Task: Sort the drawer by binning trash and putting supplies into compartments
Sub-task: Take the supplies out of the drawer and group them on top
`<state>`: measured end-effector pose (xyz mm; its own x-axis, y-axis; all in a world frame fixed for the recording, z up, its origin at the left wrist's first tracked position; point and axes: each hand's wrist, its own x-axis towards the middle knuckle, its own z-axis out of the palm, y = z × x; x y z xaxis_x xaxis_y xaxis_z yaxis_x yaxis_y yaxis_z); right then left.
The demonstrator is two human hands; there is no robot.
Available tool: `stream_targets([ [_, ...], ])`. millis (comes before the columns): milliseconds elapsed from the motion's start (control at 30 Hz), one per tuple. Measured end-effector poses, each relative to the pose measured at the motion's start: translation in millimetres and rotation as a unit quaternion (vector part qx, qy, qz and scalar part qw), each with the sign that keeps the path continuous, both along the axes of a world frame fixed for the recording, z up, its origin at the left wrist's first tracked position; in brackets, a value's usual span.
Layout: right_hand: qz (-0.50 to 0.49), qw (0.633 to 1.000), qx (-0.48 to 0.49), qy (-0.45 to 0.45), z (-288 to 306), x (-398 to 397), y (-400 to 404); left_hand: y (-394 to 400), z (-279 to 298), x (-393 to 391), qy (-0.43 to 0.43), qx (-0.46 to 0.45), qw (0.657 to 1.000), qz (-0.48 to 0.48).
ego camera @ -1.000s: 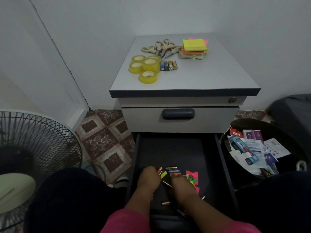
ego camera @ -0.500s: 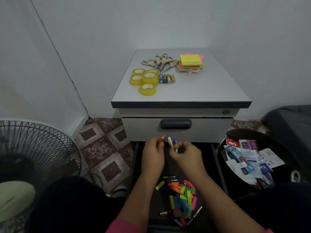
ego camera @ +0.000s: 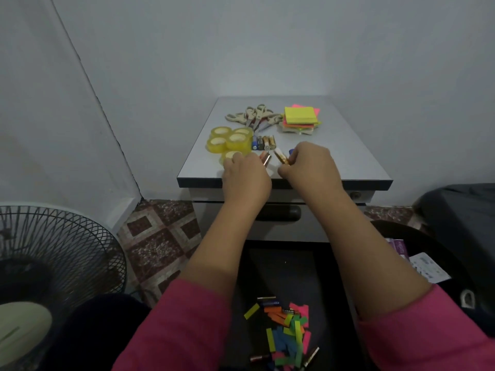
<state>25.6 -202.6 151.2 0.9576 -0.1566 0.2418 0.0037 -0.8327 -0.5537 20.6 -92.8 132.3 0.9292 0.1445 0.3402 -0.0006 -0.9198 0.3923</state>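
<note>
Both hands are reaching over the front of the cabinet top (ego camera: 348,156). The left hand (ego camera: 246,175) is curling its fingers round a copper battery (ego camera: 265,158), whose end is sticking out past the knuckles. The right hand (ego camera: 310,164) is pinching a gold battery (ego camera: 281,157), with a blue tip showing just beside it at the fingers. Just beyond the hands, a row of batteries (ego camera: 263,142) is lying beside the tape rolls (ego camera: 230,141), with scissors (ego camera: 254,117) and a sticky-note stack (ego camera: 300,120) sitting farther back. Below, the open drawer (ego camera: 284,269) is holding a pile of coloured paper strips (ego camera: 288,336) and a few loose batteries (ego camera: 258,358) among them. At the right, the dark bin (ego camera: 396,231) is holding papers and packets (ego camera: 428,269).
</note>
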Motion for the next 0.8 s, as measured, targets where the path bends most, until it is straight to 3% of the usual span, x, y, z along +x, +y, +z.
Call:
stream_targets([
  [100, 0.003, 0.998, -0.049, 0.024, -3.1, 11.8, 2.6, -4.3, -0.6, 12.5, 0.010, 0.009, 1.000, 0.002],
  [200, 0.012, 0.997, -0.071, 0.005, -10.9, 14.0, 3.6, -4.7, -5.7, 20.0, -0.031, -0.035, 0.999, -0.010],
  [433, 0.069, 0.996, -0.043, -0.033, -18.0, 5.7, -2.6, 2.0, -20.9, 13.7, -0.127, -0.063, 0.988, -0.054],
  [700, 0.106, 0.993, 0.027, -0.035, -20.7, 10.5, -3.4, 10.2, -24.2, 22.6, -0.123, 0.010, 0.991, -0.057],
  [800, 0.114, 0.992, 0.048, -0.033, -20.5, 16.9, -2.6, 11.7, -24.1, 21.4, -0.170, 0.010, 0.982, -0.077],
])
